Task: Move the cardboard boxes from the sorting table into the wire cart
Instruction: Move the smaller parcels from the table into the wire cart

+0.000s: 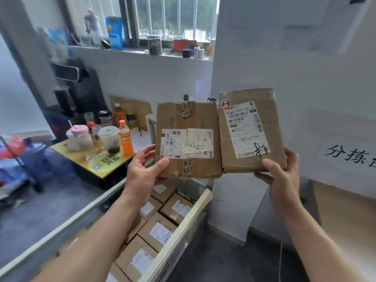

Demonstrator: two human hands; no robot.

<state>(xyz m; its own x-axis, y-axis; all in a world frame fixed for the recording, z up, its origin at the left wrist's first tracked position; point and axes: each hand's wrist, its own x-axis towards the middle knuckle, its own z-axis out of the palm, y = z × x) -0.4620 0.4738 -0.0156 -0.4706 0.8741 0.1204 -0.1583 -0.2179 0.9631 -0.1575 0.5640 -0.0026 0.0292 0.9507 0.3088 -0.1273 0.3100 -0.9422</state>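
Note:
I hold two flat cardboard boxes side by side in the air, above the wire cart (189,222). My left hand (145,169) grips the lower left corner of the left box (188,119), which carries a white label with black handwriting. My right hand (281,176) grips the bottom edge of the right box (270,127), which has a shipping label and a small "2-3" tag. The two boxes touch along their inner edges. Inside the cart lie several labelled cardboard boxes (160,231), packed close together.
A small yellow table (97,159) with bottles, jars and an orange drink stands to the left. A white pillar (264,47) rises behind the boxes. At the right edge is a wooden surface (345,212) under a white sign with black characters. Grey floor lies on both sides of the cart.

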